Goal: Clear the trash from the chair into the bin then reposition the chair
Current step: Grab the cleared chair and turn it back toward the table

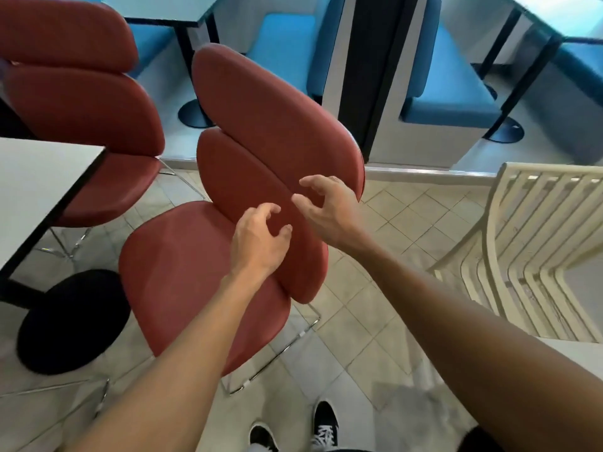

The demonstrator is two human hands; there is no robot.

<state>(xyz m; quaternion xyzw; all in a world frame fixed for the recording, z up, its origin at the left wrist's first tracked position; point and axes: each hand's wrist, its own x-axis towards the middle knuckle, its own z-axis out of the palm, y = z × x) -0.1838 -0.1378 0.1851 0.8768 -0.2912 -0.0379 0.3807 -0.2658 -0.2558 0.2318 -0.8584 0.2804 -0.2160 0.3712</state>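
A red padded chair [182,275] on a chrome sled frame stands in the middle of the tiled floor, turned at an angle, its two-part backrest [267,125] leaning to the right. Its seat is bare; no trash and no bin are in view. My left hand [261,236] hovers over the lower back pad, fingers curled and apart, holding nothing. My right hand [326,203] reaches beside it at the seam between the two back pads, fingers spread and empty.
A second red chair [81,102] stands at the left behind a white table [36,187] with a black round base [71,321]. A cream slatted chair [535,249] stands at the right. Blue booth seats [447,93] and a partition lie beyond. My black shoes [323,422] are at the bottom.
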